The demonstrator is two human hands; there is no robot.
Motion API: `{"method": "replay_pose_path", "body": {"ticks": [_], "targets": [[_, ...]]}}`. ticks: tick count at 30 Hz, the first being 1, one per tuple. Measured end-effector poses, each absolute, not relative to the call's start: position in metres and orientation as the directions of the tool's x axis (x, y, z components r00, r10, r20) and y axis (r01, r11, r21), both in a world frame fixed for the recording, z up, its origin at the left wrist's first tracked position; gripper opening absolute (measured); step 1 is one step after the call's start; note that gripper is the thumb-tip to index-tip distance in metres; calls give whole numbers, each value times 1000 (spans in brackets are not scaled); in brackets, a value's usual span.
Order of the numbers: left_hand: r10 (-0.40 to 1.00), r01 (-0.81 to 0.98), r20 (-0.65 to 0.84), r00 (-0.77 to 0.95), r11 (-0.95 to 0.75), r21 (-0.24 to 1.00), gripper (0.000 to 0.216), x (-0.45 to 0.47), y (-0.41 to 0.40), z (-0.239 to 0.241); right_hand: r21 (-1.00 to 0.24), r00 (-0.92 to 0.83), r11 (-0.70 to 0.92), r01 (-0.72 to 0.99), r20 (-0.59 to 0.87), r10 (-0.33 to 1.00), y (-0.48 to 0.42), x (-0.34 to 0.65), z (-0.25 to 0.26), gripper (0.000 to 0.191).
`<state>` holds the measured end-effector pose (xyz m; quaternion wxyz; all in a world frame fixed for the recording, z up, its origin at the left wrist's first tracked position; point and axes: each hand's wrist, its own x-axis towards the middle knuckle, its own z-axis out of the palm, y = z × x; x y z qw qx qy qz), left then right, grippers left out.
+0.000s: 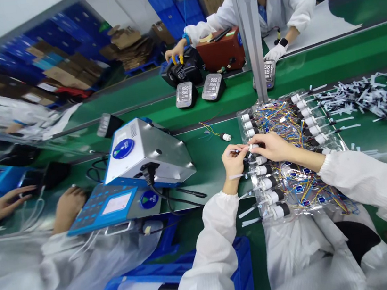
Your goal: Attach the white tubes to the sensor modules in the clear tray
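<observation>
My left hand [234,162] is closed in a pinch on a small tube piece with a dark fitting [236,152], mostly hidden by the fingers. Fingertip to fingertip with it, my right hand [274,147] pinches the white end of a small pump [251,147]. Both hands are above the left edge of a clear plastic tray [265,221]. Along that edge lie several white-and-black pumps [267,183], the nearer ones with white tubes attached. Coloured wires and small blue circuit boards [299,189] fill the tray's middle.
A heap of white tubes with black fittings [362,99] lies right of the tray. One wired pump [226,137] rests beyond my left hand. Left stands a metal-and-blue test box [144,151]. A metal post [253,37] rises ahead. Co-workers' hands [176,52] handle black monitors [186,94].
</observation>
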<state>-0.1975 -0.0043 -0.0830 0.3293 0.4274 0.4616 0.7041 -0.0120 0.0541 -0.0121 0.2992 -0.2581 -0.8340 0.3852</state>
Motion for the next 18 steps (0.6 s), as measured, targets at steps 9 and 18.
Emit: {"method": "replay_pose_path", "body": {"ticks": [9, 18], "targets": [[883, 6, 331, -334, -349, 937, 30, -203, -8, -70, -804, -690, 556, 213, 279, 668, 54, -11, -14, 19], [875, 6, 382, -297, -398, 917, 25, -207, -11, -64, -808, -700, 549, 215, 264, 663, 54, -9, -13, 22]]}}
